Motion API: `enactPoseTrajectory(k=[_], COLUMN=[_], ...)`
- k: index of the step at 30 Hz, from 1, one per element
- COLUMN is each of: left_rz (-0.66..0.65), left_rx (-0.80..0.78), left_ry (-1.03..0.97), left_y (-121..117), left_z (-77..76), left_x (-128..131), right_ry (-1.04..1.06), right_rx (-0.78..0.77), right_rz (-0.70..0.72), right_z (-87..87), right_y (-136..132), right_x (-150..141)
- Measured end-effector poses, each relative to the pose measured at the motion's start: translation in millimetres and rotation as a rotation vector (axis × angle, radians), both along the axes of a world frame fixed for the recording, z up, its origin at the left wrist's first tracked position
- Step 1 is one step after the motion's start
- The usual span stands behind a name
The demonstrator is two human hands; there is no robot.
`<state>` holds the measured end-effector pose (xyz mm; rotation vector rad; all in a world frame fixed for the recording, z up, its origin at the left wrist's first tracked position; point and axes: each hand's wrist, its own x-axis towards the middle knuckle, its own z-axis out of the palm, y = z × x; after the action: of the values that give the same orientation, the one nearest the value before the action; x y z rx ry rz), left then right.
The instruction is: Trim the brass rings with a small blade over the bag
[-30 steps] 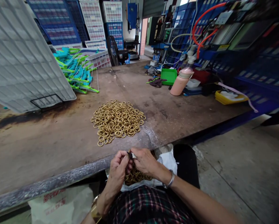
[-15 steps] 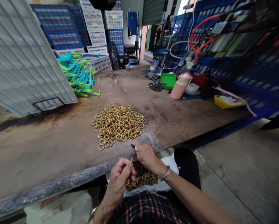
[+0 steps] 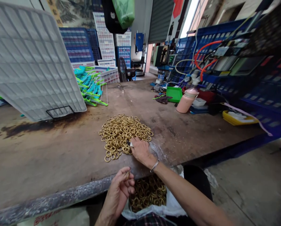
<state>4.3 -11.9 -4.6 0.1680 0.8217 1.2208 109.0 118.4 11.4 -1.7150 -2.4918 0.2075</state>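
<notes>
My left hand [image 3: 121, 186] is raised just over the bag at the table edge, palm turned up. Its thumb and forefinger are pinched together on a small brass-coloured ring [image 3: 128, 172], mostly hidden by the fingertips. My right hand [image 3: 141, 152] reaches onto the near right side of a pile of brass-coloured rings [image 3: 121, 128]. It grips a small tool with a dark tip and a white part [image 3: 129, 143]; the rest of the tool is covered by the hand, and its fingertips touch the rings. More rings [image 3: 150, 191] lie in an open white bag [image 3: 174, 205] on my lap.
A pale ribbed plastic crate [image 3: 37, 62] leans at the left, beside turquoise and green plastic pieces [image 3: 91, 88]. Toward the right stand a pink bottle [image 3: 187, 101], a green tray [image 3: 174, 94] and a yellow tray [image 3: 239, 118]. A wrapped table edge [image 3: 60, 194] runs along the front.
My right hand has moved forward from the table edge onto the ring pile, carrying the tool. My left hand has turned its palm upward. The whole view has tilted up a little.
</notes>
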Motion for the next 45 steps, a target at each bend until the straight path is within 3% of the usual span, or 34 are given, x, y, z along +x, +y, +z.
enactPoseTrajectory(k=[4,8,21,27,35,40,45], left_rz=[0.034,0.068,0.052,0.037,0.02,0.025,0.107], left_rx=[-0.058,-0.144,-0.153,-0.068,-0.044,-0.025,0.049], left_ry=[-0.095,-0.065,-0.059,0.072,0.232,0.298,0.526], left_y=[4,10,18,23,29,33,44], left_z=[-5.2,-7.9,-8.2,-7.2,-2.4,-4.9,-10.1], left_x=[-3,-3,-2,-1,-1,0,0], right_ry=[-0.013,-0.002,-0.018,0.023,0.103,0.289,0.496], right_rx=[0.008,0.044,0.062,0.062,0.062,0.078,0.063], right_rz=[-0.019,-0.033,0.084,0.067,0.049,0.045,0.092], right_z=[-5.7,-7.7,-11.2,-17.5,-13.2,-16.3,-14.1], right_y=[4,9,11,18,18,23,16], right_x=[-3,-3,-6,-1,2,4,2])
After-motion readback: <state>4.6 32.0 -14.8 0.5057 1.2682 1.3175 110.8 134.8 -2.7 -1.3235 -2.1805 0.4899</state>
